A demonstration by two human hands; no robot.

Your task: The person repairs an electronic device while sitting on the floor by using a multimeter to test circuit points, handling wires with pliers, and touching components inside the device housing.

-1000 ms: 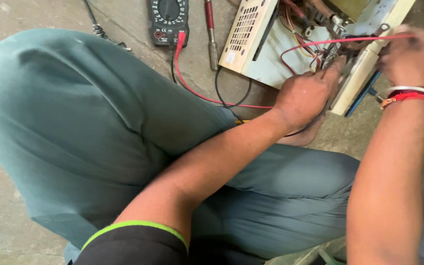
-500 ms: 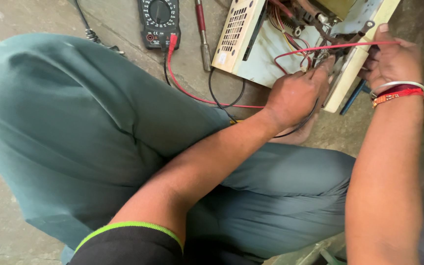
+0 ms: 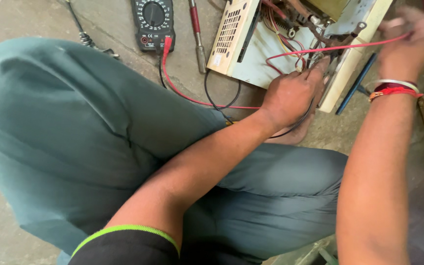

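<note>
Probing step: left hand [image 3: 290, 95] pinches black probe lead [image 3: 222, 103] inside opened cream appliance casing [image 3: 271, 54] on floor, right hand [image 3: 408, 41] blurred, closed on red lead [image 3: 339, 49]; next, steady contact and multimeter [image 3: 154, 22] reading.

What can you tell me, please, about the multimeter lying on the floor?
The multimeter is a dark, box-shaped handheld meter with a round dial on its face, lying flat on the concrete floor at the top of the view, partly cut off. A red lead and a black lead plug into its lower edge and trail toward the opened cream appliance. No hand touches it.
</note>
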